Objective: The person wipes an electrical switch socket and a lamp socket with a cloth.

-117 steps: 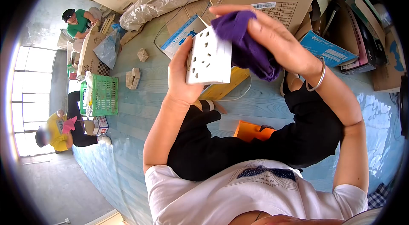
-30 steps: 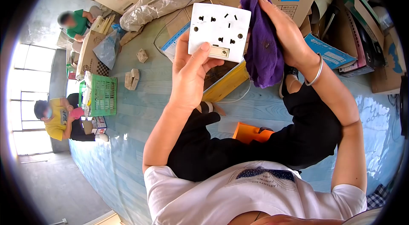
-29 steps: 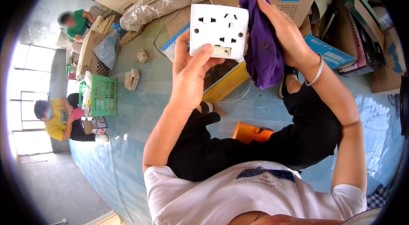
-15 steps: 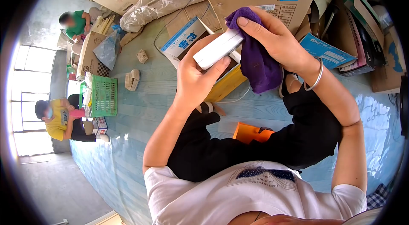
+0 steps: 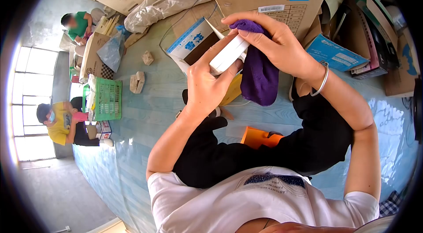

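The bare left hand (image 5: 205,84), near twelve o'clock, grips with fingers bent; its bare forearm (image 5: 172,135) slants up toward one o'clock. Between one and two o'clock, the bare right hand (image 5: 285,50) grips too, thumb pointing toward ten; the bare right forearm (image 5: 346,95) rises toward ten or eleven.

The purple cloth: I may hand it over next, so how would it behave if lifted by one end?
The purple fabric cloth would probably hang floppy, since its lower part droops in folds below the right hand. It is likely light, and looks unlikely to roll, being limp and flat-sided.
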Available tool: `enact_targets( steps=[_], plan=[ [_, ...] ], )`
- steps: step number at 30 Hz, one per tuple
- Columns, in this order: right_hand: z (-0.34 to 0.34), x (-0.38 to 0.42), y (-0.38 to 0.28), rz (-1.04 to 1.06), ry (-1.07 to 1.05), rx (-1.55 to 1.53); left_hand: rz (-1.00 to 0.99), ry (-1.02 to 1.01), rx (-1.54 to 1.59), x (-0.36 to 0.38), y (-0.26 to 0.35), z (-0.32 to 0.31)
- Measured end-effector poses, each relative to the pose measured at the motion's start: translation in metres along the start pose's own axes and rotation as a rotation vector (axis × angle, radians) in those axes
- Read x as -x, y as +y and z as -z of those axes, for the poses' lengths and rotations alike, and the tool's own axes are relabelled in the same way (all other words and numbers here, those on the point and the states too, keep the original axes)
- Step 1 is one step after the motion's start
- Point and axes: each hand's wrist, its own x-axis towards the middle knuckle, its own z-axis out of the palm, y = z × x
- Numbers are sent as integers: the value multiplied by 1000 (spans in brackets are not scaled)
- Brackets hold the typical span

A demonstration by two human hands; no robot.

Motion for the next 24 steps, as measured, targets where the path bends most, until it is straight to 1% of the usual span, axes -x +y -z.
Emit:
enact_targets(
  steps=[1, 2, 3, 4, 5, 7, 8, 9, 11, 12, 13, 15, 16, 17, 19, 21, 22, 23, 24],
  plan=[
    [-2, 1, -2, 29, 8, 32, 25, -8, 46, 0, 0, -1],
    [-7, 5, -4, 120, 17, 190, 23, -9, 46, 1, 2, 1],
    [-11, 8, -6, 212, 27, 349, -17, 20, -54, 1, 4, 4],
    [-14, 7, -9, 257, 48, 359, -54, 47, -153, 2, 5, 5],
    [-12, 7, -8, 253, 50, 358, -52, 43, -152, 3, 7, 5],
    [-6, 3, -4, 219, 6, 237, -20, 12, -155, 4, 9, 5],
    [-7, 3, -3, 60, 36, 37, -48, 16, -65, 3, 2, 4],
    [-2, 1, -2, -25, 19, -60, -48, 18, -68, 1, -1, 4],
    [2, -2, 10, -194, 118, -164, 202, -18, 286, -4, -1, 7],
    [3, -3, 19, -260, 153, -256, 265, 6, 469, -7, 1, 8],
    [6, -3, 17, -259, 154, -256, 277, 4, 523, -11, 0, 15],
    [12, 0, 11, -468, 161, -480, 302, 141, 644, -18, -4, 33],
    [13, 0, 12, -466, 165, -455, 288, 196, 657, -22, -10, 45],
    [15, 1, 9, -473, 153, -496, 294, 267, 685, -25, -16, 59],
    [19, 4, 4, -478, 156, -524, 231, 383, 667, -25, -32, 85],
    [23, 6, 1, -458, 137, -433, 205, 497, 549, -10, -61, 112],
    [29, 9, 5, -468, 105, -424, 231, 565, 486, 2, -77, 123],
    [35, 10, 11, -467, 81, -413, 329, 630, 387, 18, -95, 134],
    [36, 11, 12, -475, 75, -404, 402, 682, 398, 38, -120, 149]
  ],
)
